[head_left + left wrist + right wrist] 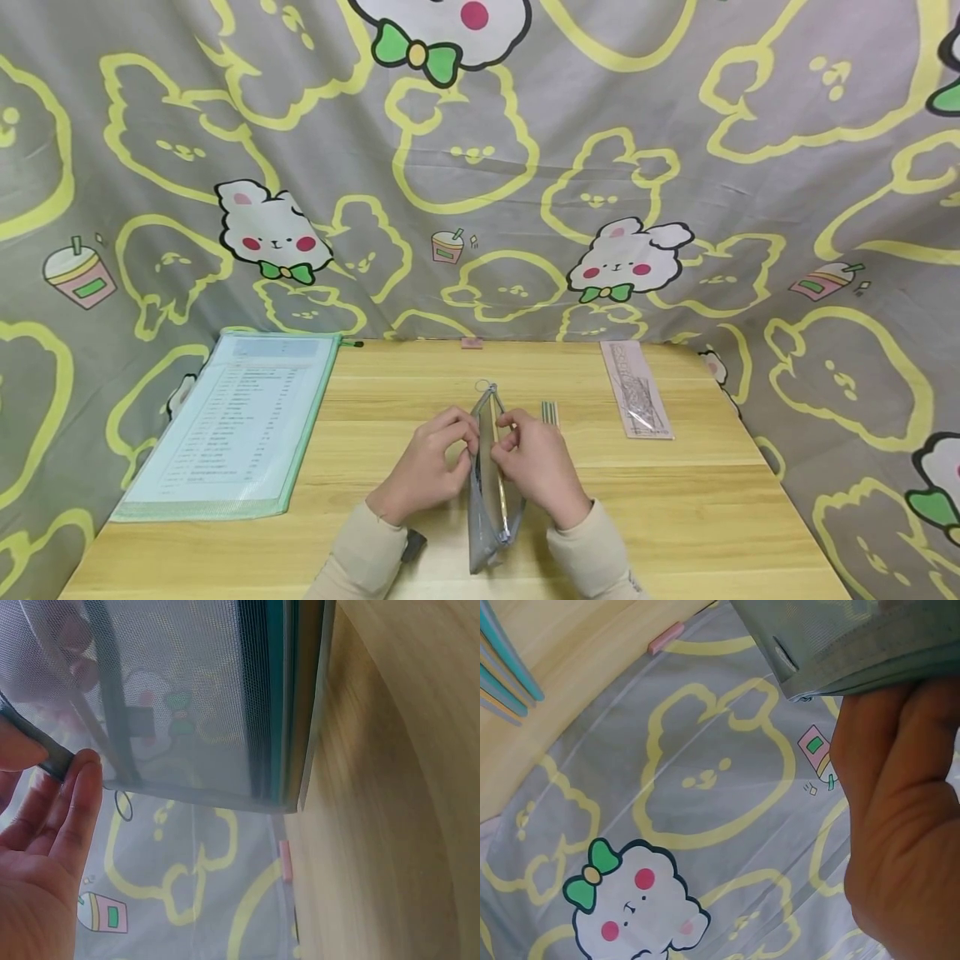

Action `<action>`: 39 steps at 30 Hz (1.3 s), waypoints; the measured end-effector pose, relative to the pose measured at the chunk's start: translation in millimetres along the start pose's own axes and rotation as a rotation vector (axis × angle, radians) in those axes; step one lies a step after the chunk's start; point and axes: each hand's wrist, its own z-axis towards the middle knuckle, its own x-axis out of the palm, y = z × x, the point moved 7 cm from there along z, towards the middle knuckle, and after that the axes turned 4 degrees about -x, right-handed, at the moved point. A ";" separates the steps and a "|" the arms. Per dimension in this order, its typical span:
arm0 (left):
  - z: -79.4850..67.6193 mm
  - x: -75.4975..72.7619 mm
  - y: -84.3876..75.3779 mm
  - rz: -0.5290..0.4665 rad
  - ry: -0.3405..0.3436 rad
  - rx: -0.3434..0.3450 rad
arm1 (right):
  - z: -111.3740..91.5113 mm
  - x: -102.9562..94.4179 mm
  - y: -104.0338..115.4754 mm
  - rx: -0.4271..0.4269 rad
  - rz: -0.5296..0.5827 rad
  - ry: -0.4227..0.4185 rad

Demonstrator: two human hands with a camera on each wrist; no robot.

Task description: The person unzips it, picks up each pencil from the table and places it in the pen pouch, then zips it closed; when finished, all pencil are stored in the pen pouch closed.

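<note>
While left hand (429, 461) and right hand (543, 468) are pinching a long grey mesh pouch (480, 529), they're seemingly spreading it apart, next needing steadiness.

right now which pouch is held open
The grey mesh pouch, between the left hand and right hand; the green-edged pouch lies flat, untouched.

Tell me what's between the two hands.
A gray mesh pouch, its top open, is between the left hand and right hand, as the head view shows.
</note>
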 end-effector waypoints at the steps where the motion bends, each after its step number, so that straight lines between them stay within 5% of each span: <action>1: 0.0 0.1 0.1 0.001 -0.002 0.003 | -0.2 0.2 0.4 0.001 -0.001 -0.002; 20: -0.2 0.3 1.1 -0.004 -0.018 0.014 | -2.1 10.4 9.5 -0.059 -0.147 -0.079; 31: 0.0 -0.3 3.1 -0.002 -0.006 -0.008 | 3.4 -16.3 -4.1 -0.037 -0.129 -0.090; 39: 0.0 -1.5 1.8 0.017 -0.010 -0.005 | 11.0 -34.9 -34.5 0.025 -0.123 -0.117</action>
